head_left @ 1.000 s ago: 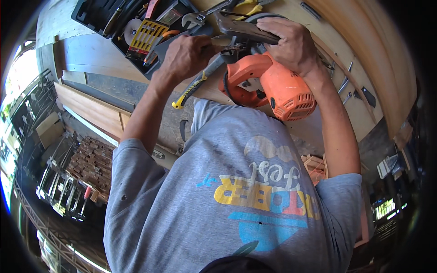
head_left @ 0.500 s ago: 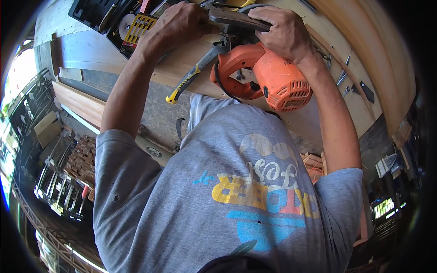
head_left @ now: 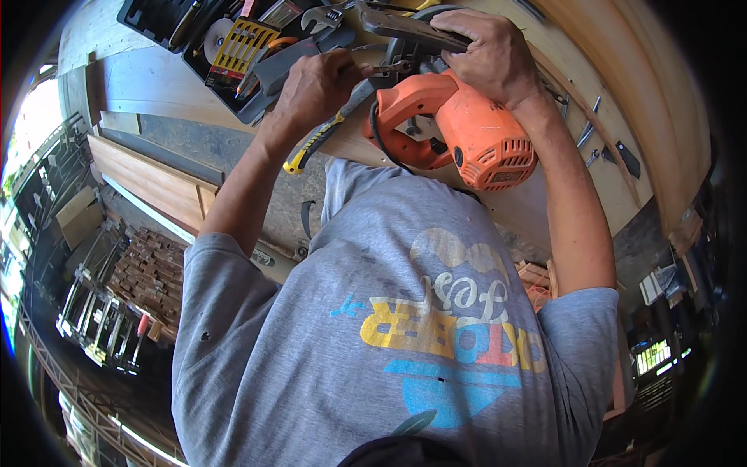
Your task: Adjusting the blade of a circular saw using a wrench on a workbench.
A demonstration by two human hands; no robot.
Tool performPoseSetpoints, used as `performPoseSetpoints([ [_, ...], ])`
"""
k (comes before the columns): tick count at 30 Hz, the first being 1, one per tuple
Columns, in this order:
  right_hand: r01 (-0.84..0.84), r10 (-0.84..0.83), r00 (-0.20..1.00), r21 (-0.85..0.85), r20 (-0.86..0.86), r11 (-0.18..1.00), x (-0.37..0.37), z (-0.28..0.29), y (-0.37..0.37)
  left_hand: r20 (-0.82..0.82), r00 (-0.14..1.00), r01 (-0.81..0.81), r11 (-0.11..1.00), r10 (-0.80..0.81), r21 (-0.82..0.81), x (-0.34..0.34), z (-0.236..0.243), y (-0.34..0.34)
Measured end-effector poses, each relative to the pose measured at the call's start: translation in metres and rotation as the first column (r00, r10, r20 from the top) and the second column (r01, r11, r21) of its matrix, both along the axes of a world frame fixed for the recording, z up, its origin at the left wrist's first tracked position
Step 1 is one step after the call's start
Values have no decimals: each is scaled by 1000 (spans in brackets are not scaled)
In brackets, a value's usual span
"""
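An orange power tool (head_left: 478, 136) with a loop handle and a vented motor housing lies on the workbench in front of me. My right hand (head_left: 494, 58) grips the dark flat metal plate (head_left: 412, 29) at its far end. My left hand (head_left: 317, 84) is closed, its fingertips pinched beside small metal parts (head_left: 393, 68) near the tool's head. What it holds, if anything, is too small to make out. Below it, a hammer (head_left: 315, 144) with a grey and yellow handle points toward me, its head hidden behind the tool.
At the far left, an open black tool case (head_left: 214, 74) holds a yellow-framed set and a disc. An adjustable wrench (head_left: 319, 19) lies beside it. Wrenches (head_left: 589, 128) and a dark triangular piece (head_left: 628, 158) rest at right. Boards (head_left: 148, 175) and stacked wood blocks (head_left: 148, 272) are at left.
My left hand has come down toward me and slightly right from the plate's near end, uncovering the adjustable wrench and more of the tool case. The right hand keeps its grip.
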State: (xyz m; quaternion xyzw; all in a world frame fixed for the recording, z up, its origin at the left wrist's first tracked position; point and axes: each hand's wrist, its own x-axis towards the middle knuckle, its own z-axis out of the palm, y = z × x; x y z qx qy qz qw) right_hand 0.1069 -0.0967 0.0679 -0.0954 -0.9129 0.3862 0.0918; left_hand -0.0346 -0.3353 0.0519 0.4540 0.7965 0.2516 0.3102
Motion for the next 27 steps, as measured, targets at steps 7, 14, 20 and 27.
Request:
performPoseSetpoints([
  [7, -16, 17, 1000, -27, 10, 1000, 4, 4, -4, -140, 988, 72, 997, -71, -1, -8, 16, 7],
  [14, -14, 15, 999, -26, 31, 1000, 0, 1, -5, -158, 985, 66, 997, -73, -47, -1, 3, 1],
  [20, -57, 58, 998, 30, -18, 998, -3, 7, -4, -140, 980, -151, 988, 145, -35, 24, 13, -8],
  [27, -40, 39, 997, 7, 68, 999, 0, 3, -4, -67, 953, -298, 954, 295, -44, 43, 5, -8],
])
